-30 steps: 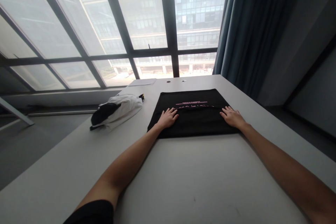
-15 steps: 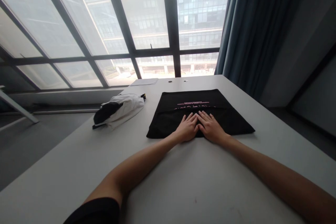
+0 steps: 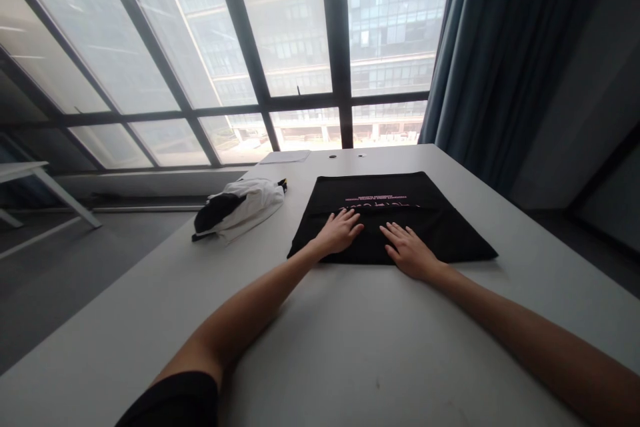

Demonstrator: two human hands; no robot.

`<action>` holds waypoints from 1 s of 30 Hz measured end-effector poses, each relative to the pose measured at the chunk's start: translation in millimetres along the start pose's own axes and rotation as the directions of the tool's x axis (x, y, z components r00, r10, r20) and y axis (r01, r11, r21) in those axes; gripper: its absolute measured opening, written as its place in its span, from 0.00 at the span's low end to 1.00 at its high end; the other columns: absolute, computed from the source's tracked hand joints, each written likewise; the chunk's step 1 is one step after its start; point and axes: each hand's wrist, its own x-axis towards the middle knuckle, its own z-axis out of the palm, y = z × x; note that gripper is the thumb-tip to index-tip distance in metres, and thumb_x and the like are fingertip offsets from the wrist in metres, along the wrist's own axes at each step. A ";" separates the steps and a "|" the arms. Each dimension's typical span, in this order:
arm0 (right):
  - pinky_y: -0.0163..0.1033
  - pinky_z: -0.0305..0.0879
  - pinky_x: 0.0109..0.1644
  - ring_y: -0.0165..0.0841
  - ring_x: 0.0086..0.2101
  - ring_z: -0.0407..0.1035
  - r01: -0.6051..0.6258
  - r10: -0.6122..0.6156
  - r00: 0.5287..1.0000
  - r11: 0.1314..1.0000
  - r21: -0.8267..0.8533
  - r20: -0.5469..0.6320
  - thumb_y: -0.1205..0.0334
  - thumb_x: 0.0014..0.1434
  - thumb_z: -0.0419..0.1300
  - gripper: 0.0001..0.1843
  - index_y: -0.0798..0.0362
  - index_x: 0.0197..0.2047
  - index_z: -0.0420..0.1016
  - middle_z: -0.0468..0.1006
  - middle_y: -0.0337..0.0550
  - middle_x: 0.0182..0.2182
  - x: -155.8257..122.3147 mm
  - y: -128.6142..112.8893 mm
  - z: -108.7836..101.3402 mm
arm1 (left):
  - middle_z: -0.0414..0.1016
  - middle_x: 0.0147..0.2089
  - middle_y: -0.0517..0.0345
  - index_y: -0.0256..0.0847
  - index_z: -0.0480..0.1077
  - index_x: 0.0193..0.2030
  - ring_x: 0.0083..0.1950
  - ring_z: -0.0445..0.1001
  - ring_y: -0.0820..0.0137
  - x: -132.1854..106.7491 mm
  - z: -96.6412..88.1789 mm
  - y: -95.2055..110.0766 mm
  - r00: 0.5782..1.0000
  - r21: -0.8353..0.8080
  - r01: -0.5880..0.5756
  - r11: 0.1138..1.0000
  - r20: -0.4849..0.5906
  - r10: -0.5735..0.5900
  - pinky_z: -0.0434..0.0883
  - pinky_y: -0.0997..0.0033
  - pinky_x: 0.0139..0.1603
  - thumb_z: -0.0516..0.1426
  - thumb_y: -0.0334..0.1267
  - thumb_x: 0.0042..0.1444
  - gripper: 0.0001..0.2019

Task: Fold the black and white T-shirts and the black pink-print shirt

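A black piece of cloth with pink lettering, which looks like a folded T-shirt (image 3: 385, 188), lies flat on the white table (image 3: 320, 347). Its near part is folded over, and the fold's edge crosses part of the print. My left hand (image 3: 340, 231) rests palm down on the left half of the near flap, fingers stretched out. On the middle of the same flap lies my right hand (image 3: 409, 250), also palm down and flat, with its wrist over the near edge. A gap of black cloth shows between the two hands.
A crumpled white and black garment (image 3: 243, 207) lies on the table to the left. At the far edge are a sheet of paper (image 3: 285, 157) and two small round fittings. Windows stand behind, a blue curtain (image 3: 465, 60) at the right, another white table (image 3: 25, 170) far left.
My hands, side by side and touching at the middle before, have moved apart: the left one to the left, the right one slightly right. The view has shifted a little leftward.
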 end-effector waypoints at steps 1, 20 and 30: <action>0.56 0.44 0.71 0.42 0.70 0.47 -0.002 0.002 1.000 1.000 0.002 0.000 0.55 0.69 0.46 0.31 0.53 0.73 0.54 0.54 0.52 0.71 -0.3 0.1 0.5 | 0.48 0.76 0.49 0.44 0.56 0.73 0.77 0.43 0.51 -6.5 -2.6 -16.3 0.999 0.024 0.047 0.999 -0.008 -0.047 0.47 0.38 0.71 0.40 0.54 0.72 0.29; 0.57 0.45 0.71 0.44 0.70 0.47 -0.426 0.427 0.904 0.901 -0.082 -0.008 0.50 0.69 0.44 0.32 0.58 0.70 0.60 0.55 0.54 0.71 3.0 123.3 -23.7 | 0.49 0.76 0.52 0.44 0.56 0.73 0.76 0.45 0.52 -41.3 13.1 -80.6 0.990 0.116 0.143 0.983 -0.032 -0.140 0.50 0.43 0.71 0.40 0.55 0.71 0.30; 0.57 0.48 0.70 0.46 0.69 0.48 -0.515 0.512 0.857 0.851 -0.100 -0.057 0.49 0.71 0.42 0.32 0.61 0.68 0.62 0.56 0.58 0.70 -2.3 149.3 -22.4 | 0.46 0.77 0.51 0.44 0.54 0.74 0.77 0.43 0.52 -39.9 9.7 -78.4 0.986 0.099 0.164 0.981 -0.015 -0.164 0.48 0.43 0.72 0.40 0.56 0.71 0.31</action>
